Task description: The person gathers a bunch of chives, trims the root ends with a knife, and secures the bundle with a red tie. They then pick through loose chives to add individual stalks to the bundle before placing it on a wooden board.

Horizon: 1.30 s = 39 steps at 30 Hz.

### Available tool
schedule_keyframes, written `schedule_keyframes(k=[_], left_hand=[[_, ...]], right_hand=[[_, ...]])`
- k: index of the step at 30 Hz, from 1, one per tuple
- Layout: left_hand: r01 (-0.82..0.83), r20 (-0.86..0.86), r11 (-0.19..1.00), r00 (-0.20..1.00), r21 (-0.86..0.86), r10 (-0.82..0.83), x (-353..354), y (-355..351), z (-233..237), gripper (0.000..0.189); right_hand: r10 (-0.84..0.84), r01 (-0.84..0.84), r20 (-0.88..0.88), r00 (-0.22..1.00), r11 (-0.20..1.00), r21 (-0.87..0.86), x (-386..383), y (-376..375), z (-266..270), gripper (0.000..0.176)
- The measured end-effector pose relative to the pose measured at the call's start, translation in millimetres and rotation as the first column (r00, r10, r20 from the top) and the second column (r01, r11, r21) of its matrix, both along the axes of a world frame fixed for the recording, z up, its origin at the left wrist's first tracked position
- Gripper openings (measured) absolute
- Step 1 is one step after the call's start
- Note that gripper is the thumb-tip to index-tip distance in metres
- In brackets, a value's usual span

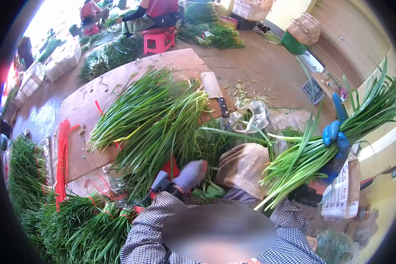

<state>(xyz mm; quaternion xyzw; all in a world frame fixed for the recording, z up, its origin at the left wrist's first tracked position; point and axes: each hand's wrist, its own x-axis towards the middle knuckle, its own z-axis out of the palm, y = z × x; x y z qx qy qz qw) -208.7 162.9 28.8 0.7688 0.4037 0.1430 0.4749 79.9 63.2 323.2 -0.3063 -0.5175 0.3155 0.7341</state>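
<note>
My right hand (336, 145), in a blue glove, is closed round a bunch of garlic chives (308, 154). Their pale stem ends point down toward my lap, and the green leaves fan out to the upper right. My left hand (191, 175), in a greyish glove, is held low before my body, near the leaves of a large pile of garlic chives (158, 110). Its finger positions are hard to make out. That pile lies on a wooden board (83, 114). Beside its stem ends rests a cleaver (213, 90) with a black handle.
Red ties (62, 158) hang over the board's left edge. Tied green bundles (83, 224) are stacked at the lower left. A clear plastic bag (253, 116) sits beyond my knee. Further back, a person (156, 15) sits on a pink stool (159, 40) among more greens.
</note>
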Motion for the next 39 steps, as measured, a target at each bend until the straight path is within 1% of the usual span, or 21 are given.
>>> schedule_keyframes(k=[2, 3, 5, 6, 8, 9, 10, 11, 13, 14, 17, 19, 21, 22, 26, 31, 34, 35, 37, 38, 39], left_hand=[[0.19, -0.309, 0.968, 0.942, 0.167, -0.131, -9, -21, -1, 0.066], [0.186, -0.31, 0.968, 0.942, 0.167, -0.127, -6, -27, 2, 0.066], [0.125, 0.07, 0.992, 0.99, -0.007, -0.124, 12, -39, 12, 0.081], [0.127, 0.194, 0.992, 0.973, -0.006, -0.123, 21, -38, 17, 0.083], [0.125, 0.318, 0.992, 0.941, -0.006, -0.117, 37, -32, 32, 0.085], [0.198, 0.511, 0.93, 0.86, -0.311, -0.012, 42, -30, 45, 0.084], [0.317, 0.639, 0.766, 0.753, -0.559, 0.154, 47, -29, 52, 0.084], [0.317, 0.641, 0.767, 0.752, -0.559, 0.156, 53, -24, 50, 0.084], [0.388, 0.734, 0.851, 0.679, -0.355, -0.003, 61, -15, 54, 0.084], [0.332, 0.673, 0.88, 0.739, -0.34, -0.019, 61, -16, 54, 0.09], [0.228, 0.704, 0.945, 0.71, -0.233, 0.002, 56, -19, 55, 0.093], [0.288, 0.706, 0.923, 0.708, -0.257, -0.024, 45, -17, 80, 0.095], [0.623, 0.86, 0.663, 0.505, -0.416, 0.065, 34, -16, 116, 0.097], [0.641, 0.875, 0.645, 0.476, -0.416, 0.091, 40, -14, 97, 0.099], [0.669, 0.893, 0.672, 0.45, -0.318, -0.026, 46, -16, 60, 0.097], [0.682, 0.909, 0.687, 0.41, -0.249, -0.078, 26, -25, 125, 0.113], [0.616, 0.899, 0.713, 0.435, -0.335, 0.046, 23, -34, 122, 0.127], [0.654, 0.907, 0.656, 0.405, -0.377, 0.117, 19, -39, 124, 0.124], [0.574, 0.908, 0.735, 0.398, -0.36, 0.134, 25, -47, 86, 0.113], [0.559, 0.853, 0.731, 0.518, -0.391, 0.06, 14, -42, 99, 0.095], [0.555, 0.848, 0.728, 0.526, -0.403, 0.069, 14, -43, 90, 0.095]], right_hand=[[-0.059, 0.059, -0.006, 0.998, 0.998, 0.0, -5, 4, -2, 0.061], [-0.055, 0.055, -0.007, 0.998, 0.999, 0.001, -7, 5, -5, 0.061], [-0.088, 0.088, -0.014, 0.996, 0.995, -0.039, -16, 9, -10, 0.072], [-0.072, 0.072, 0.004, 0.997, 0.997, -0.001, -22, 13, -9, 0.048], [-0.042, 0.042, 0.026, 0.999, 0.999, -0.031, -22, 16, -13, 0.048], [-0.016, 0.018, 0.043, 0.999, 0.998, -0.06, -23, 16, -15, 0.047], [-0.052, 0.051, -0.007, 0.999, 0.998, -0.043, -39, 17, -15, 0.059], [-0.049, 0.049, -0.005, 0.999, 0.998, -0.044, -44, 17, -17, 0.059], [-0.02, 0.022, 0.019, 1.0, 0.993, -0.113, -51, 17, -19, 0.073], [0.014, -0.008, 0.038, 0.999, 0.988, -0.153, -56, 18, -19, 0.081], [0.061, -0.038, 0.104, 0.993, 0.976, -0.217, -62, 19, -26, 0.08], [0.084, -0.053, 0.124, 0.989, 0.972, -0.23, -79, 23, -26, 0.082], [0.086, -0.058, 0.089, 0.992, 0.958, -0.282, -87, 24, -34, 0.083], [0.099, -0.068, 0.094, 0.991, 0.955, -0.287, -90, 26, -37, 0.082], [0.117, -0.088, 0.078, 0.99, 0.95, -0.299, -98, 28, -41, 0.079], [0.167, -0.164, -0.026, 0.986, 0.91, -0.382, -97, 43, -56, 0.075], [0.161, -0.171, -0.058, 0.985, 0.911, -0.376, -113, 56, -54, 0.073], [0.158, -0.181, -0.091, 0.983, 0.9, -0.397, -115, 62, -54, 0.072], [0.124, -0.063, 0.086, 0.989, 0.859, -0.509, -114, 86, -76, 0.044], [0.112, 0.018, 0.239, 0.965, 0.876, -0.483, -109, 106, -107, 0.042], [0.098, 0.094, 0.385, 0.918, 0.889, -0.449, -105, 121, -131, 0.041]])
